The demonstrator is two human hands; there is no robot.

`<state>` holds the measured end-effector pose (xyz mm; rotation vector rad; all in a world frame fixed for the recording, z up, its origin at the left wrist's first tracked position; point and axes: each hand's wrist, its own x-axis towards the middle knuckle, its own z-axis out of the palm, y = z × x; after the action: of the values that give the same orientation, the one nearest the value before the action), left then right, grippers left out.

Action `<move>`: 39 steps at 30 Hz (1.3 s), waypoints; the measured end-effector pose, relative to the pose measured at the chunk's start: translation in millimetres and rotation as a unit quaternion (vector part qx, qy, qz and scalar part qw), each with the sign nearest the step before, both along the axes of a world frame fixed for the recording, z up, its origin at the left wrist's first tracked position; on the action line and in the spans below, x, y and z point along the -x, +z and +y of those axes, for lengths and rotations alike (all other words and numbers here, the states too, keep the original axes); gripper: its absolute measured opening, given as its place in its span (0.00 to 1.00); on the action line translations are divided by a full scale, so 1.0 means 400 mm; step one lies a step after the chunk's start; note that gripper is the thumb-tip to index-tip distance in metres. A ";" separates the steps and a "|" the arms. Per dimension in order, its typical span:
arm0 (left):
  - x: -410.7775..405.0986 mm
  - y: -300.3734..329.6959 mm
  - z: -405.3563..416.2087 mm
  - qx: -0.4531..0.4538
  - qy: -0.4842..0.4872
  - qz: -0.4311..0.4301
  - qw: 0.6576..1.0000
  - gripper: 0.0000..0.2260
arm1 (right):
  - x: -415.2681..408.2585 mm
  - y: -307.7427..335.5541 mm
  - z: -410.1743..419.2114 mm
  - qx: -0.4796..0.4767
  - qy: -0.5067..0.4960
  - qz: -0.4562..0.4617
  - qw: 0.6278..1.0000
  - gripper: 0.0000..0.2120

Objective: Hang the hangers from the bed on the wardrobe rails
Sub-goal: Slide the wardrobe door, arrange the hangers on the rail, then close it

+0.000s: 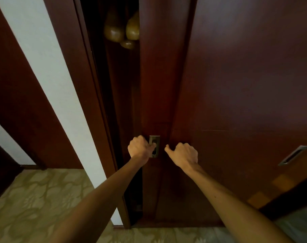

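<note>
A dark red-brown sliding wardrobe door (pixel 156 85) stands in front of me, with a narrow dark gap open at its left. My left hand (pixel 140 149) has its fingertips hooked in the door's recessed metal handle (pixel 154 146). My right hand (pixel 183 154) is curled loosely just right of that handle, thumb out, at the edge of the second door (pixel 245 76); whether it grips the edge I cannot tell. Rounded wooden hanger ends (pixel 122 30) show high up in the gap. No rail or bed hangers are visible.
The right door carries another recessed metal handle (pixel 294 155). A white wall strip (pixel 49 81) and a dark wooden panel (pixel 17 85) stand to the left. Patterned beige carpet (pixel 35 199) covers the floor. A pale edge, maybe bedding (pixel 300 223), shows at bottom right.
</note>
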<state>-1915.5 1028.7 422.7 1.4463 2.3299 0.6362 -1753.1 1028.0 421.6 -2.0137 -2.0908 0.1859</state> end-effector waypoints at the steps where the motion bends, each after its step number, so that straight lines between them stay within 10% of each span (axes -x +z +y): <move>1: -0.009 0.001 0.005 0.000 -0.008 0.008 1.000 0.15 | -0.011 0.000 0.002 0.003 -0.003 0.000 1.000 0.30; 39: -0.479 0.032 0.110 0.016 -0.256 0.137 0.957 0.16 | -0.540 -0.030 0.089 0.039 -0.058 0.002 0.998 0.36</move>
<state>-1723.8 1072.8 435.5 2.1242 1.9924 0.2621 -1536.9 1063.8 409.5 -2.1715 -1.9855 0.2546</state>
